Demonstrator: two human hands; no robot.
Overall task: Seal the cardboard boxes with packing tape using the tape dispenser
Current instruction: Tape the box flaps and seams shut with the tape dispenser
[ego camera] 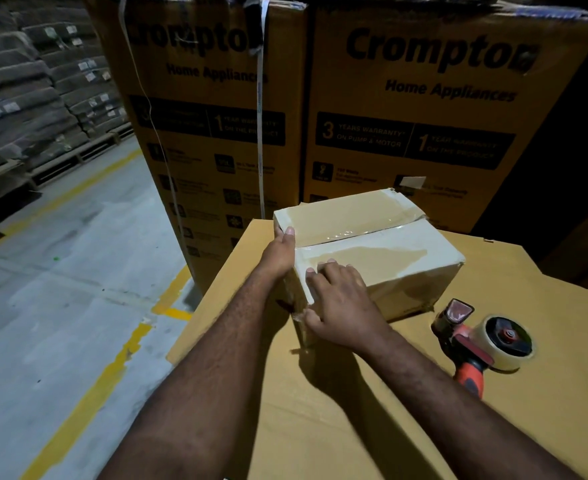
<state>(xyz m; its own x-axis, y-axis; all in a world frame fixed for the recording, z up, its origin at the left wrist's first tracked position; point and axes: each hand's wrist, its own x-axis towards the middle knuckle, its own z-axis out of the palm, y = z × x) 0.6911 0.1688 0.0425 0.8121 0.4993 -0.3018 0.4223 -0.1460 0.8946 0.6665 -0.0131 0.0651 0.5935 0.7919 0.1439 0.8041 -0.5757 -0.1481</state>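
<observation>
Box [382,261]: top seam taped, judged nearly sealed; corner smoothed by flat right hand [341,306], side gripped by left hand [278,254]; dispenser [483,341] lying aside.

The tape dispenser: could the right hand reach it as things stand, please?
Probably yes. The tape dispenser lies uncovered to the right of the right hand, with only bare cardboard sheet between them; that hand only rests on the small box.
</observation>
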